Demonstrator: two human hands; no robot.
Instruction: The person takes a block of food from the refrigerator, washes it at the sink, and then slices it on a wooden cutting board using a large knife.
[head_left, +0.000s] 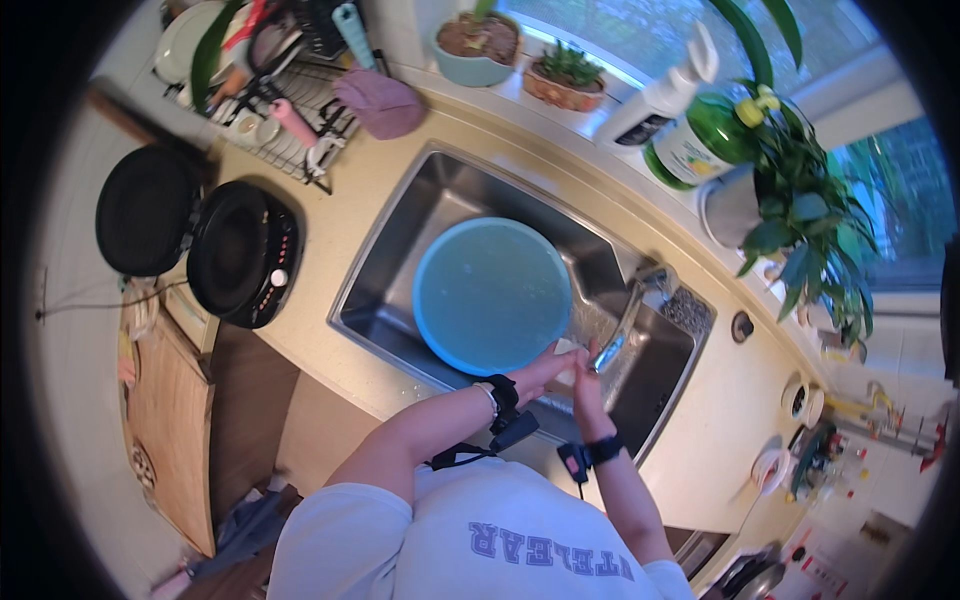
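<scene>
My left hand (541, 372) and my right hand (589, 375) are close together at the near side of a stainless steel sink (361, 289). Between them they hold a small white object (568, 347), mostly covered by fingers; its kind cannot be told. The tip of the chrome faucet (613, 351) is right beside my right fingers. A round blue plastic basin (491, 292) full of cloudy water stands in the sink, touching or nearly touching my left hand. Both wrists wear black straps with small devices.
An open black electric griddle (232, 251) stands left of the sink. Beyond it is a wire dish rack (300, 154) with a purple cloth (380, 103). Potted plants, a white spray bottle (637, 120) and a green bottle (701, 139) line the windowsill. A drain stopper (742, 327) lies on the right counter.
</scene>
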